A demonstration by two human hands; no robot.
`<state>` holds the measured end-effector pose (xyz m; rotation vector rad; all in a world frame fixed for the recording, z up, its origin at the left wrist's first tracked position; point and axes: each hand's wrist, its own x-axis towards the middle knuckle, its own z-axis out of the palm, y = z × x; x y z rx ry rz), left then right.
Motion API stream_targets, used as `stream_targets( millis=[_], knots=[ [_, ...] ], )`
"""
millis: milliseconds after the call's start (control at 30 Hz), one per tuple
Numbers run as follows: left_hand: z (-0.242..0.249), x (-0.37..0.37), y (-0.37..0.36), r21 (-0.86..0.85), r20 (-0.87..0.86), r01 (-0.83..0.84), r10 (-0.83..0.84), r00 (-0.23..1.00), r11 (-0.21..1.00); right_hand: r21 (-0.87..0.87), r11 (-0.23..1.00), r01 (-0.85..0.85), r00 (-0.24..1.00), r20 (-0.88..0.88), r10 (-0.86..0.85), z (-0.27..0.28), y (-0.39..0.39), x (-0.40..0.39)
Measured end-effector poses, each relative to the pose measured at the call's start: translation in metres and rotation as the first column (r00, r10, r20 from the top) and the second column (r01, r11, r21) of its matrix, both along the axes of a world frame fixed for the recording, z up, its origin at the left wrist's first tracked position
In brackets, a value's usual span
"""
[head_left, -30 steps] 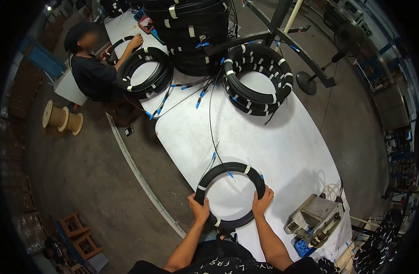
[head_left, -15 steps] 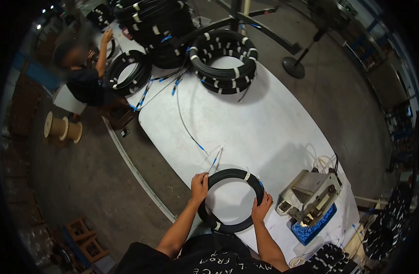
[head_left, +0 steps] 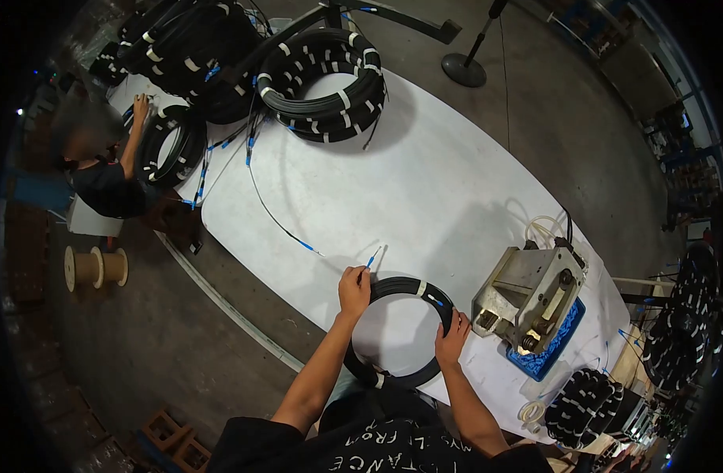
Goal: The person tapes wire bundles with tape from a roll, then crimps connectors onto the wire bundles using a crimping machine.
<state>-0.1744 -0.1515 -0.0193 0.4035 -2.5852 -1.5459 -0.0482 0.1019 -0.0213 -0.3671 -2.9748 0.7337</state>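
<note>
A black cable coil (head_left: 413, 288) with white tape bands and blue connector tips lies at the near edge of the white table (head_left: 424, 189). My left hand (head_left: 354, 288) pinches the coil's upper left part, where a thin lead with a blue tip (head_left: 372, 256) sticks out. My right hand (head_left: 452, 339) grips the coil's right side. A loose black cable (head_left: 275, 221) runs from the far stacks toward the coil.
A metal machine (head_left: 531, 296) on a blue mat stands right of the coil. Stacks of taped coils (head_left: 322, 75) fill the table's far end. Another person (head_left: 101, 169) works on a coil at the far left. Wooden spools (head_left: 93, 266) lie on the floor; more coils (head_left: 586, 406) sit near right.
My left hand slid up the coil's left side to its top by the blue-tipped lead. The view swung right, so the machine and the far stacks shifted left.
</note>
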Motion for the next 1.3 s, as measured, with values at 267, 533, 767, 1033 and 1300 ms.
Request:
stream_targets(
  millis=[267, 533, 767, 1033, 1300],
  knots=[
    [0.008, 0.022, -0.002, -0.045, 0.08, 0.004, 0.0, 0.997, 0.999, 0.071, 0.988, -0.134, 0.991, 0.008, 0.134, 0.005, 0.01, -0.046],
    [0.009, 0.03, 0.011, -0.219, 0.038, 0.019, -0.011, 0.999, 0.976, 0.018, 0.986, -0.165, 0.986, 0.011, 0.165, -0.001, 0.019, -0.051],
    [0.014, 0.032, 0.013, -0.239, -0.054, 0.07, -0.085, 0.995, 0.969, 0.015, 0.988, -0.154, 0.984, -0.089, 0.155, 0.0, 0.019, -0.045],
    [0.004, 0.05, 0.019, -0.073, -0.192, 0.192, -0.203, 0.96, 0.979, 0.001, 0.999, -0.048, 0.983, -0.177, 0.047, -0.001, 0.016, 0.006],
    [0.006, 0.073, 0.068, -0.192, -0.199, 0.543, -0.574, 0.794, 0.818, -0.043, 0.956, 0.29, 0.944, -0.151, -0.293, -0.007, 0.022, 0.12]
  ],
)
